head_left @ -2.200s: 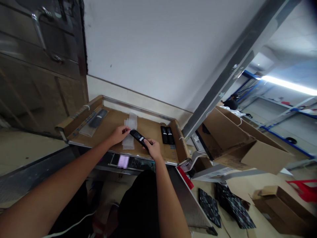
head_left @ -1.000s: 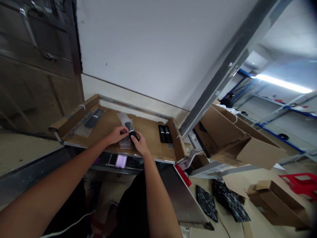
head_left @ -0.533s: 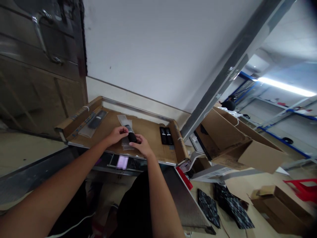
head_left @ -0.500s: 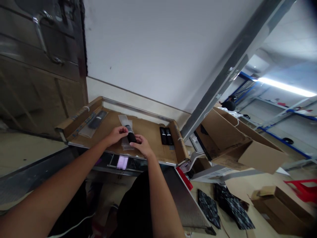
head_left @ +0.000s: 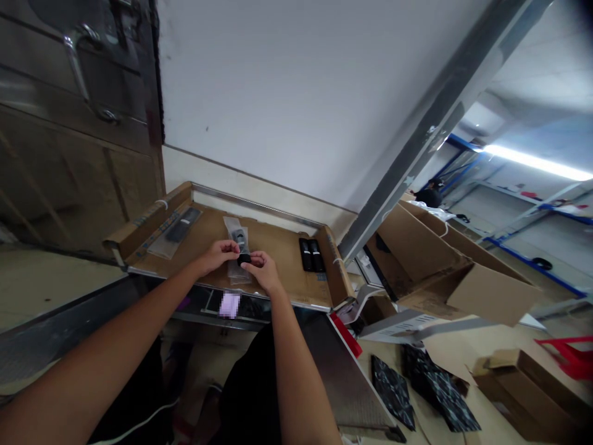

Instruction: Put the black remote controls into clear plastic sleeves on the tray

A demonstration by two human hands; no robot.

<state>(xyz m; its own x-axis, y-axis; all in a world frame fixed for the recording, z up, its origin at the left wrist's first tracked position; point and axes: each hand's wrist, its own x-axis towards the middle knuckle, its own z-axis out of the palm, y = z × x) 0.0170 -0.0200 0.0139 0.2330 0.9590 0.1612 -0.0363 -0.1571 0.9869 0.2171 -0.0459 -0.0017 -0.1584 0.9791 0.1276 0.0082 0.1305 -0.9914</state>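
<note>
Clock read from the held piece, 12 toward the wall.

Black remote (head_left: 243, 259) at the dial's centre, mid-table, most of its length inside a clear sleeve (head_left: 231, 225). Dark body shows through the film toward 12; bare black end sits outside, toward 6. Long axis runs roughly 12 to 6, far end leaning a little to 11.

Left hand (head_left: 217, 255), at 9: thumb and forefinger pinched together on the sleeve beside its mouth. Right hand (head_left: 264, 271), at 4: thumb and fingers closed on the remote's near end. Exact contact of the fingertips too small to make out.

Further clear sleeves (head_left: 238, 276) lie flat at 6, partly under the work. Table (head_left: 280, 272) faced with brown cardboard, raised cardboard edges at left and right. At 10, near the left edge, a bagged remote (head_left: 180, 226), pale band across it. At 3, close to the right edge, a pair of black remotes (head_left: 306, 256) side by side, each with a small white label.

Below the table's near edge, about 6:30, a pixelated lilac patch (head_left: 229, 305); contents unreadable.

Surroundings: white wall (head_left: 278, 111) at 12; metal door (head_left: 78, 179) at 10; large open carton (head_left: 421, 256) at 3; dark patterned bags (head_left: 393, 389) on the floor at 4. Between 2 and 3, well off, another person (head_left: 430, 196) in dark clothing.
</note>
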